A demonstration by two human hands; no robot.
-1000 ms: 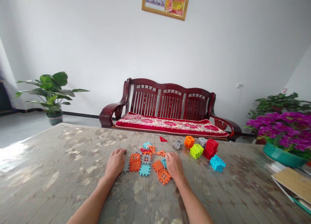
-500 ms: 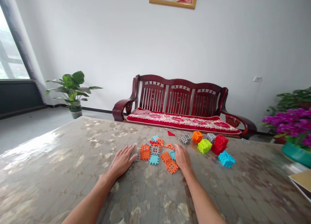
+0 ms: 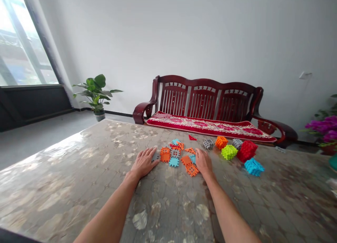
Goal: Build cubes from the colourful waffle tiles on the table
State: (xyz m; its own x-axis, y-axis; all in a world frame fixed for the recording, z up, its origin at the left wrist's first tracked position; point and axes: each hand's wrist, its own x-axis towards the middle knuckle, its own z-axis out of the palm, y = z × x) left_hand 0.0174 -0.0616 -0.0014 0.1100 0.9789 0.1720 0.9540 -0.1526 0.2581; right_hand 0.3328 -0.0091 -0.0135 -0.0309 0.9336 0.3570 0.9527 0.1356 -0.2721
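Note:
My left hand (image 3: 144,162) lies flat on the table, palm down with its fingers stretched out. Its thumb side touches or nearly touches a grey toy tile (image 3: 156,158). On the other side of a loose group of interlocking tiles rests my right hand (image 3: 204,162), its fingers loosely bent and partly hidden from me. A blue tile (image 3: 193,159) is close beside it, partly covered. Between the hands are an orange tile (image 3: 165,157), a grey window tile (image 3: 175,153), a light blue tile (image 3: 174,162) and an orange window tile (image 3: 192,170).
Right of my right hand stand built cubes: grey (image 3: 208,144), orange (image 3: 221,142), lime (image 3: 229,152), red (image 3: 247,151) and blue (image 3: 254,166). A red triangular piece (image 3: 192,137) lies farther back. Beyond the patterned table (image 3: 105,186) is a wooden bench (image 3: 202,99).
The view has shifted, so the table and hands appear farther right and slightly higher. Both hands keep about the same places beside the tiles.

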